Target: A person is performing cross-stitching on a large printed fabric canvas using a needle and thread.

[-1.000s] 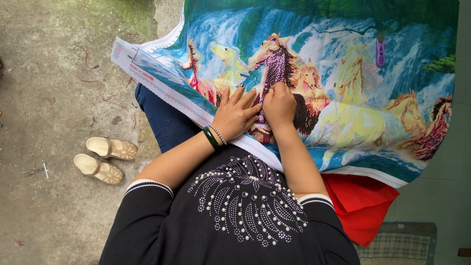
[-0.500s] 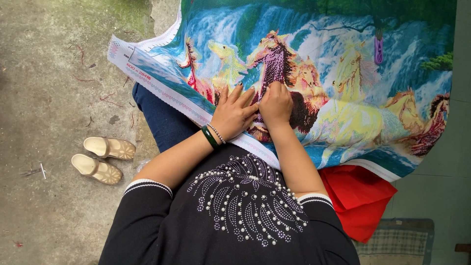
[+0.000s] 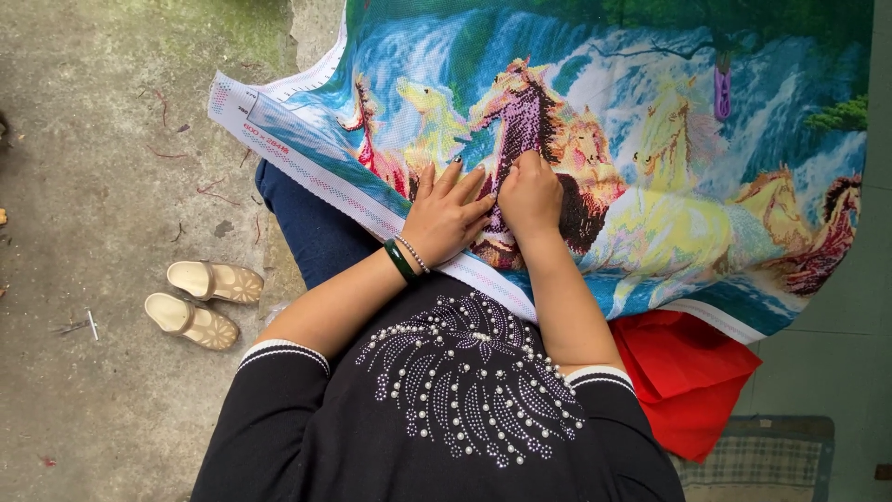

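Horse cross-stitch canvas (image 3: 650,186) across our lap, 12 o'clock. Left hand (image 3: 446,218) flat, fingers spread, pinning cloth taut. Right hand (image 3: 530,191) bunched closed at stitch; needle not discernible. Sandals (image 3: 200,299) 9 o'clock.

Left hand (image 3: 448,216) and right hand (image 3: 530,195) press the horse-patterned cross-stitch canvas (image 3: 650,139).
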